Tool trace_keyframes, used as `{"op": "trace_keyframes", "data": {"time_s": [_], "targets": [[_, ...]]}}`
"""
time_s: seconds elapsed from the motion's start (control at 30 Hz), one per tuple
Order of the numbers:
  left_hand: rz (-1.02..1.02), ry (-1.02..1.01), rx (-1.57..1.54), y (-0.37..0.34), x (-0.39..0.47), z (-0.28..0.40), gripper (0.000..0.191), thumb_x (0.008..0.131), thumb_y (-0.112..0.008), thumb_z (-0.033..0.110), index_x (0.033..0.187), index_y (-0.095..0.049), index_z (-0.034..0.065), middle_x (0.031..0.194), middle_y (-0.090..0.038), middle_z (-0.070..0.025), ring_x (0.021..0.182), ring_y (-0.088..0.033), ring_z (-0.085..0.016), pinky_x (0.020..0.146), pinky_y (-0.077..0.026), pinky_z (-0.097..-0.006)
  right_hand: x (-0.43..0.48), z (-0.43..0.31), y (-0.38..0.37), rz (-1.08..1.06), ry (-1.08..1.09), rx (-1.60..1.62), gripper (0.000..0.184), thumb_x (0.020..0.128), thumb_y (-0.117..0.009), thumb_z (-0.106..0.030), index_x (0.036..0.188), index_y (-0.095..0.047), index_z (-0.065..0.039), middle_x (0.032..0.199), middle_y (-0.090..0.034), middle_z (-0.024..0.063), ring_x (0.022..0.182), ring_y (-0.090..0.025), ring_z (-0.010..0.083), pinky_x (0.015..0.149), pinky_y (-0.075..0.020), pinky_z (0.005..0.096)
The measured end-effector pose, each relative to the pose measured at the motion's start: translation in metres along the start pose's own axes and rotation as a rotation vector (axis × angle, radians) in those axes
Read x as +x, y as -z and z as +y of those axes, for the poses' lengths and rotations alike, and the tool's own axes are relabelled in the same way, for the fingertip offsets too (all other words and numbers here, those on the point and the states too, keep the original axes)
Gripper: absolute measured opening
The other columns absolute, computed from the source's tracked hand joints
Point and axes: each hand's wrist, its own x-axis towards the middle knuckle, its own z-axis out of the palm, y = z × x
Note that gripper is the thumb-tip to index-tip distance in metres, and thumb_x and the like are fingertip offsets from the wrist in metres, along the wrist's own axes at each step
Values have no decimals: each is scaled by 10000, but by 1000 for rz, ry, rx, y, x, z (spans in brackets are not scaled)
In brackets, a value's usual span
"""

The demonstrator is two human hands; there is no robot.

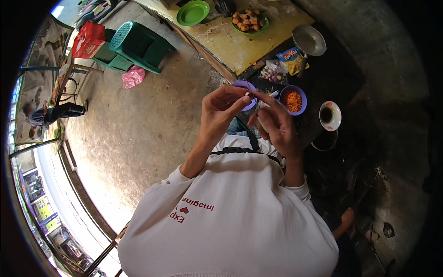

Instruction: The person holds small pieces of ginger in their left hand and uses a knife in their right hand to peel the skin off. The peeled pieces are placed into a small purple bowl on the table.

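Over a purple bowl point(238, 85), my left hand point(223, 107) pinches a small dark reddish piece with a white spot point(250, 95), perhaps a shallot. My right hand point(280, 128) is beside it, index finger reaching to the same piece, other fingers curled. A pale thing shows under those fingers; whether the hand grips it is unclear. Just right of the hands stands a purple bowl of shredded orange food point(293, 101), perhaps carrot. Beyond it lie a clear plastic bag of shallots and garlic point(274, 72) and a blue and yellow Forvita packet point(292, 60).
A yellow tabletop point(221, 45) holds a green plate point(193, 13) and fried balls on another point(248, 21). A metal pan point(309, 39) and a white bowl of dark liquid point(330, 116) are right. Green plastic stools point(142, 45) stand left; a person point(52, 114) is farther off. Another person's hand point(347, 218) shows lower right.
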Motion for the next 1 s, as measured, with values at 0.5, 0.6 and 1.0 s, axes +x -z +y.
{"op": "trace_keyframes", "data": {"time_s": [0.5, 0.6, 1.0], "targets": [[21, 7, -24, -6, -2, -2, 249, 967, -756, 134, 1161, -733, -21, 1112, -743, -66, 983, -679, -105, 860, -556, -262, -7, 1, -1, 5, 7, 142, 439, 1101, -501, -211, 1508, -467, -50, 868, -693, 106, 539, -504, 39, 527, -412, 184], [50, -3, 26, -6, -3, -2, 257, 960, -765, 134, 1164, -727, -18, 1110, -743, -64, 971, -678, -103, 864, -552, -258, -8, 1, -2, -13, -4, 159, 444, 1104, -490, -216, 1513, -454, -48, 874, -697, 115, 541, -506, 43, 526, -414, 186], [23, -2, -59, -8, -5, -3, 225, 966, -743, 79, 1166, -715, -19, 1117, -746, -70, 991, -693, -113, 877, -557, -264, -7, 5, -4, 22, 43, 190, 410, 1104, -493, -199, 1485, -500, -49, 855, -698, 72, 533, -469, 7, 506, -389, 179]]}}
